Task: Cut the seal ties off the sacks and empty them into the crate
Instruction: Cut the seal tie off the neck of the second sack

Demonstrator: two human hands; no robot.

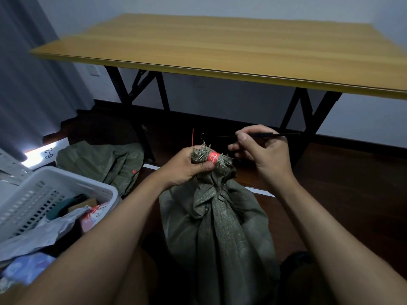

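Nearest to the person, between the two forearms, one full green sack (pixel 220 234) stands on the dark floor (pixel 341 194), its neck gathered upward. The left hand (pixel 187 166) grips the bunched neck just below the frayed top, with the fingers curled round the cloth. The red seal tie (pixel 213 156) is wrapped tightly around this neck, just beside the left thumb, and its thin red tail points up. So the tie of this sack is not yet cut, and the sack is not yet emptied.

The right hand (pixel 262 148) is a little to the right of the neck, apart from it, and pinches a thin dark tool (pixel 264 135) that lies nearly level. It is probably a small blade or a pair of slim scissors, but the picture is too dark to tell which. The tool's point is near the tie but does not touch it.

On the left side stands one white plastic crate (pixel 72 183), which already holds several parcels and packets, mixed together. Behind it lies one flat, crumpled green sack (pixel 99 161) on the floor, which looks empty. By this, one sack seems finished and one is in work; other sacks are not visible.

Farther away there is one wooden bench (pixel 220 45) on black folding legs, a grey curtain (pixel 26 73) on the left, and a white card (pixel 49 153) with "6-3" written on it.
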